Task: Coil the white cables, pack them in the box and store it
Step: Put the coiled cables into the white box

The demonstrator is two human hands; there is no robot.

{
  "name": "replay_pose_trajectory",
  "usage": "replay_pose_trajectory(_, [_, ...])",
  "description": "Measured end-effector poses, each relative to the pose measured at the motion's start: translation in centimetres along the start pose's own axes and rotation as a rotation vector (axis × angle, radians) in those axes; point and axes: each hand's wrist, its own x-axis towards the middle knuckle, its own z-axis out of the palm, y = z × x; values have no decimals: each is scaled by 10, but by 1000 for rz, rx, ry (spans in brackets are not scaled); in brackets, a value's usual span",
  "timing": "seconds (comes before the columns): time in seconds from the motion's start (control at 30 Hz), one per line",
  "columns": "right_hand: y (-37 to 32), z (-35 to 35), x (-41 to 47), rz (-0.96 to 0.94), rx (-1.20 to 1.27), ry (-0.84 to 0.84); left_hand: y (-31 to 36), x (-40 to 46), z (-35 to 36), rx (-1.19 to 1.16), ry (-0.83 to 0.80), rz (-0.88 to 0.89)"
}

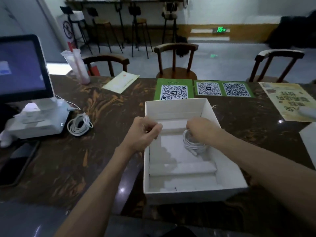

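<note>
Box (193, 194) open, at the counter's (102, 151) near edge, long axis running away from the person. Right hand (201, 130) inside it, fingers curled on a coil (192, 145) against the right wall, mid-length. Left hand (143, 132) pinches the left wall's rim, steadying. Second coil (79, 124) lies loose, well left of the box by the terminal (34, 120); left hand nearer. Judgement: open counter between for the reach.

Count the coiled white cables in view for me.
2. One coil is inside the box, under the right hand. The other coil lies on the table by the printer. More may be hidden.
</note>
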Motion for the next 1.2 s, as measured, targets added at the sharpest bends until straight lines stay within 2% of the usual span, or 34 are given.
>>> replay_pose_trajectory(0.13, [-8, -8, 0, -16, -286, 37, -14, 11, 0, 20, 26, 87])
replay_pose_trajectory(0.2, [-11, -17, -1, 29, -275, 27, -14, 12, -1, 82, 69, 124])
replay_pose_trajectory(0.27, [-19, -35, 2, 100, -191, 67, -16, 9, -4, 251, 202, 180])
replay_pose_trajectory(0.37, [-52, -73, 12, 185, 28, 348, -30, 0, -20, 461, 339, 289])
replay_pose_trajectory(0.43, [-88, -93, 20, 116, 226, 570, -46, -7, -41, 539, 384, 176])
replay_pose_trajectory(0.47, [-108, -98, 25, 25, 306, 619, -57, -11, -54, 607, 413, 66])
replay_pose_trajectory(0.53, [-145, -100, 31, -146, 385, 513, -81, -19, -85, 801, 403, -173])
replay_pose_trajectory(0.63, [-189, -96, 39, -335, 214, 9, -114, -33, -137, 981, 266, -494])
replay_pose_trajectory(0.7, [-208, -85, 45, -435, 85, -285, -134, -43, -164, 965, 157, -597])
replay_pose_trajectory(0.77, [-216, -69, 51, -445, 75, -427, -150, -52, -177, 950, 70, -605])
replay_pose_trajectory(0.87, [-215, -44, 58, -382, 102, -438, -161, -58, -182, 963, 93, -574])
replay_pose_trajectory(1.03, [-206, -35, 67, -329, 67, -470, -153, -63, -161, 732, 281, -571])
replay_pose_trajectory(1.2, [-208, -32, 71, -327, 110, -461, -153, -61, -142, 613, 207, -568])
